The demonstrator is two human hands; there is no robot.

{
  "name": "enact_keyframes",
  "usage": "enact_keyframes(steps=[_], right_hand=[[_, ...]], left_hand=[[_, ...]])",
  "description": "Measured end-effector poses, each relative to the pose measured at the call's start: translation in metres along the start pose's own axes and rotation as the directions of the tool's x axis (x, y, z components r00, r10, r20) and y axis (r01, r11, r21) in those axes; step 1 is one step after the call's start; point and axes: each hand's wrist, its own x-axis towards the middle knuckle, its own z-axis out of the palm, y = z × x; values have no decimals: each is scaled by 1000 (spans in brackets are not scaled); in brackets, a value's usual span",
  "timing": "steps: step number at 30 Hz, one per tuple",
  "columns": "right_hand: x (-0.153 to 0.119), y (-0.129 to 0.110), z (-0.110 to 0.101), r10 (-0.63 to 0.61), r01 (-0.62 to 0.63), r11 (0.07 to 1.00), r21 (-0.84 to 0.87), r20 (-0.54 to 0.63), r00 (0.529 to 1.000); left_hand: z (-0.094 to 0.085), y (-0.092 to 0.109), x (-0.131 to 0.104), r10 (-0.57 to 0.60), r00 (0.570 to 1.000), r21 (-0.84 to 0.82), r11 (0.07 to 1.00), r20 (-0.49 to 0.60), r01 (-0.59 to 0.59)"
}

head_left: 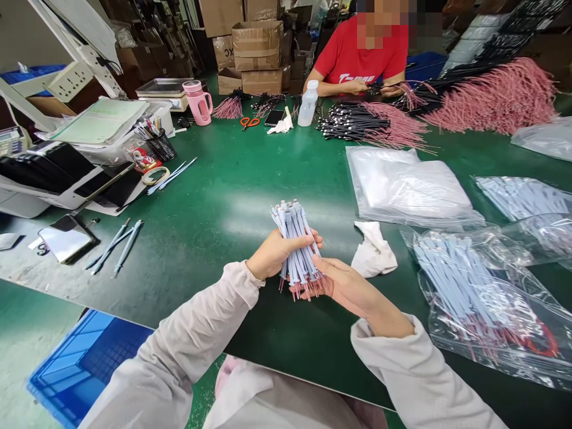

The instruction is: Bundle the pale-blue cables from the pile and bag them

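A bundle of light-blue sleeved cables (295,238) is held above the green table, pale connector ends up and thin red wire ends down. My left hand (279,250) wraps round its middle, thumb across the front. Around the lower right part of the bundle closes my right hand (346,283), its fingers partly hidden behind the wires. Just right of the hands lies a crumpled white cloth (374,250). Farther right, a clear plastic bag (482,286) contains more of the same light-blue cables.
Loose blue cables (118,247) and a phone (67,238) lie at left. Beyond them stand a pen holder (161,145) and pink mug (198,104). A stack of plastic bags (409,185) lies right of centre. Across the table (232,179), a person in red (344,53) handles black-and-pink wires.
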Motion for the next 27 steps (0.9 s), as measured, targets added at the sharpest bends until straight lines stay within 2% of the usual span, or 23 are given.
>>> enact_keyframes(steps=[9, 18, 22, 23, 25, 27], right_hand=[[1, 2, -7, 33, -36, 998, -43, -55, 998], [3, 5, -7, 53, -53, 999, -1, -69, 996], [2, 0, -8, 64, -66, 996, -57, -49, 997], [2, -2, -10, 46, -53, 994, -100, -68, 997], [1, -8, -15, -60, 21, 977, -212, -182, 981], [1, -14, -19, -217, 118, 943, -311, -307, 927]], left_hand=[[0, -3, 4, -42, 999, -16, 999, -5, 42], [-3, -3, 9, -90, 996, -33, 995, -18, 90], [-6, -2, 10, -123, 992, -1, 992, -40, 124], [-6, -2, 10, -128, 991, 22, 991, -38, 129], [-7, -2, 7, -132, 991, 67, 989, -12, 132], [-7, -3, 3, -132, 991, 94, 987, 21, 129]])
